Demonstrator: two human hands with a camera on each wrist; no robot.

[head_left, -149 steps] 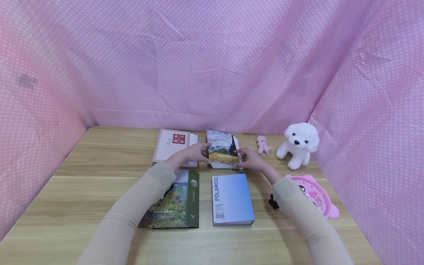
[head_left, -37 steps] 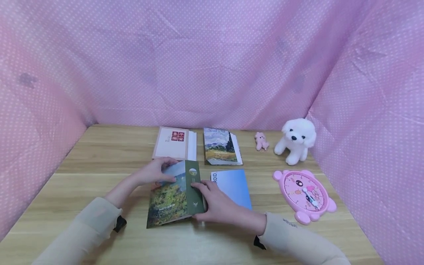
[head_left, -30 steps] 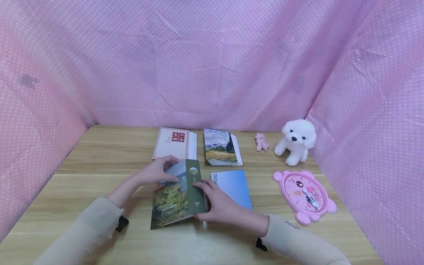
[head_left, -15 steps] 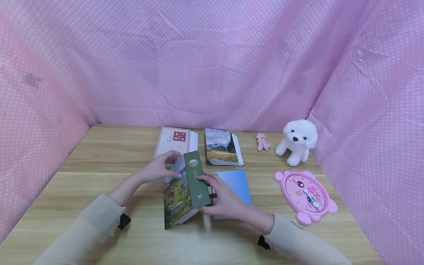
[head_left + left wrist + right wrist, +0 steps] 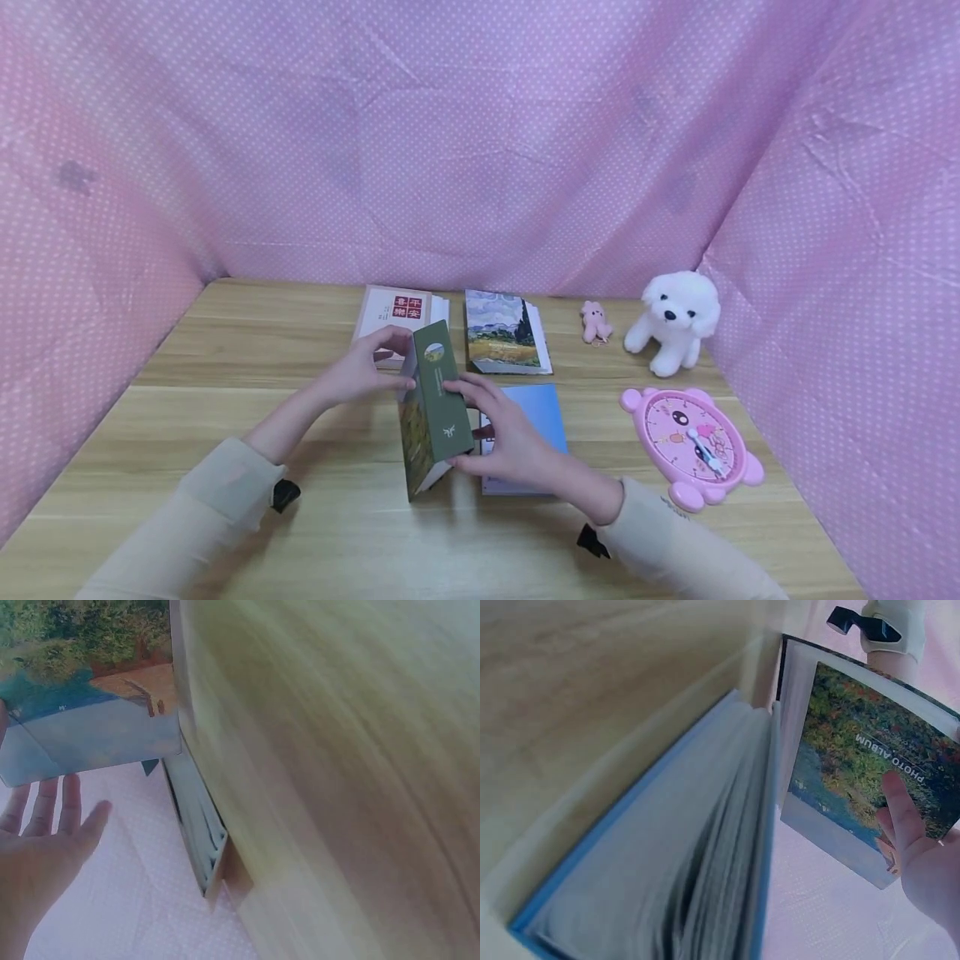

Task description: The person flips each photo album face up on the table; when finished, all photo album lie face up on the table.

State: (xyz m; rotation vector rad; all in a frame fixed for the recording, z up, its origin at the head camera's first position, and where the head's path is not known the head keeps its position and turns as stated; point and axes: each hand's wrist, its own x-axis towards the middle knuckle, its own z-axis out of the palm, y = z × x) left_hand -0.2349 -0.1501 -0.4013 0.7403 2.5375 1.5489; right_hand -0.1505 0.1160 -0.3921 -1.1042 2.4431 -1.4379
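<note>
Green-spined photo album (image 5: 444,387) tips spine-up

Its painted cover faces us less than a moment ago, the spine more, so we judge the turning well along. Left hand (image 5: 358,373) pinches the far end, right hand (image 5: 517,442) grips the spine side; the album sits between them, just left of the blue album (image 5: 538,408). Head view hides the far cover; right wrist view shows it, lettered, a finger on it, plus the blue album's page edges.
</note>
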